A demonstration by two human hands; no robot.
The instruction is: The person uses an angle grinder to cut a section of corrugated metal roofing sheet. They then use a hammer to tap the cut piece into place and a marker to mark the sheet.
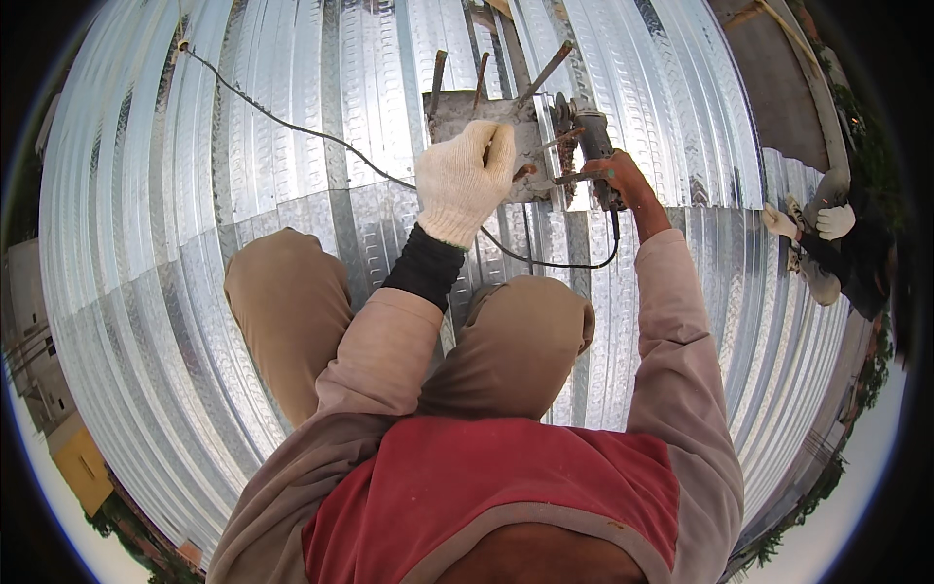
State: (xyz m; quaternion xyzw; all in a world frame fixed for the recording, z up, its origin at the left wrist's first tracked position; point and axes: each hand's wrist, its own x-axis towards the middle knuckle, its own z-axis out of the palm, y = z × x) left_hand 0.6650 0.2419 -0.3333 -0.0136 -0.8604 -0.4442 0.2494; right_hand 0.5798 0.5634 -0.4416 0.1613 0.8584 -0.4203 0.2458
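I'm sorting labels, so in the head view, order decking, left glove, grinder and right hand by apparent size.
1. Decking
2. Left glove
3. Grinder and right hand: too alike to rank; the hand partly covers the grinder.

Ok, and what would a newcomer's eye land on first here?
Probably the corded angle grinder in the bare right hand, upper right of centre. To its left, the white-gloved left hand is curled in front of a concrete patch with rusty bars sticking up. Shiny ribbed metal sheeting spreads all around, with another person's white gloves towards the right edge.
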